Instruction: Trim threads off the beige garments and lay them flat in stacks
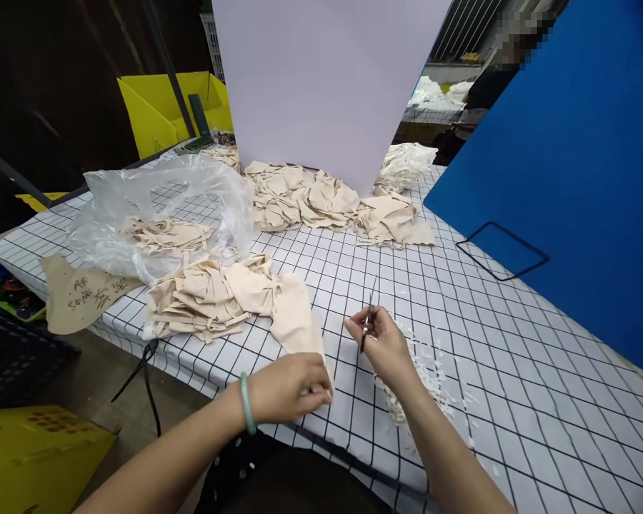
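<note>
The left hand [289,389] pinched the near end of a beige cloth piece [294,318]. Its length ran away toward the pile. The right hand [383,343], just beside it, gripped small scissors [368,321].

Both forearms are reaching fwd from the bottom edge, bare to the elbow. L hand [289,389] is lying palm-down, knuckles up, fingers curling under and pinching shut at the tips; green bangle [246,404] is sitting at the wrist. R hand [384,343] is hovering just to the right and a bit fwd of the L, wrist slightly raised, thumb and forefinger closing in a pinch, other fingers folding in.
</note>
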`<action>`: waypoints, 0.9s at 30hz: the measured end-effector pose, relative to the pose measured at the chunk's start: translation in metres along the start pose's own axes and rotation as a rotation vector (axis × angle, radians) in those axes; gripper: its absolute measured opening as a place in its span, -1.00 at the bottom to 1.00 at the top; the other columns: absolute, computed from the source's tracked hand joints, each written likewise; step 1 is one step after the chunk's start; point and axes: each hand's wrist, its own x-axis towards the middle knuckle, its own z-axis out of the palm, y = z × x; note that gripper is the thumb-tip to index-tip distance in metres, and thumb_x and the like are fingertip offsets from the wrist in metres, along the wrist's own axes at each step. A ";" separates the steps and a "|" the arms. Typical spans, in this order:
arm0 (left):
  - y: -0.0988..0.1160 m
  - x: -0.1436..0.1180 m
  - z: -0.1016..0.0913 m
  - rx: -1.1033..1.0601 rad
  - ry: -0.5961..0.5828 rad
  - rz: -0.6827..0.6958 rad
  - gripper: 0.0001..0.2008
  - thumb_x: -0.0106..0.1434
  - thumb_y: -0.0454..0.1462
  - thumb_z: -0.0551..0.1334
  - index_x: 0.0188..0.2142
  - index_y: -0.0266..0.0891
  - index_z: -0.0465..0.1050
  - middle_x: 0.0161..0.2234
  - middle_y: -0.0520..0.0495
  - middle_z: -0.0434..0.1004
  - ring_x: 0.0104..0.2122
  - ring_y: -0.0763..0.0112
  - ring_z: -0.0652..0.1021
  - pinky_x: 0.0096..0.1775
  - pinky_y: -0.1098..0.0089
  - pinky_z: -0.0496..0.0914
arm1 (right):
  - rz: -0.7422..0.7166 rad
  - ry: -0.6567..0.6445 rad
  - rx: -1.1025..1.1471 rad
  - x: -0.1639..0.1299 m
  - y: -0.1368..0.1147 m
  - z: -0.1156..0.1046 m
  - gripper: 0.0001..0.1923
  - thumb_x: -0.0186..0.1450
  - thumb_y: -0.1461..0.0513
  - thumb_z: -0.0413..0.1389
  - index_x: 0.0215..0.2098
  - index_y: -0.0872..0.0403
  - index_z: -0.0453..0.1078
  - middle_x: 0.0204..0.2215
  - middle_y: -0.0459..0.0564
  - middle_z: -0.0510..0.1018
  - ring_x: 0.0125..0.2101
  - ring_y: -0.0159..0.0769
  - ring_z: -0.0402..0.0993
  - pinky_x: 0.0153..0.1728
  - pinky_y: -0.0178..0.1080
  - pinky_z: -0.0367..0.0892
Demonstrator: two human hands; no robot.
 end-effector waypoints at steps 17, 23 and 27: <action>-0.082 0.004 -0.051 0.417 0.475 -0.259 -0.69 0.20 -0.47 0.09 -0.13 -0.25 0.50 -0.14 -0.17 0.48 -0.08 0.14 0.43 -0.02 0.13 0.40 | 0.068 0.174 0.067 0.014 0.006 0.008 -0.79 0.16 0.11 0.18 -0.32 0.00 0.29 -0.40 -0.08 0.48 -0.40 -0.24 0.40 -0.36 -0.21 0.29; -0.081 0.015 -0.045 0.555 0.319 -0.325 -0.75 0.13 -0.44 0.18 -0.19 -0.23 0.45 -0.14 -0.19 0.47 -0.07 0.03 0.39 -0.08 0.05 0.35 | -0.001 0.239 -0.120 0.014 0.006 0.003 -0.71 0.18 0.05 0.18 -0.22 -0.01 0.28 -0.20 -0.01 0.52 -0.22 -0.16 0.41 -0.17 -0.11 0.29; -0.075 0.014 -0.045 0.510 0.302 -0.291 -0.92 0.16 -0.40 0.18 -0.40 -0.21 0.37 -0.26 -0.14 0.46 -0.14 0.09 0.41 -0.08 0.09 0.32 | -0.072 0.087 -0.065 0.000 0.003 0.032 -0.68 0.15 0.06 0.22 -0.21 -0.01 0.28 -0.21 -0.01 0.51 -0.21 -0.17 0.40 -0.13 -0.10 0.30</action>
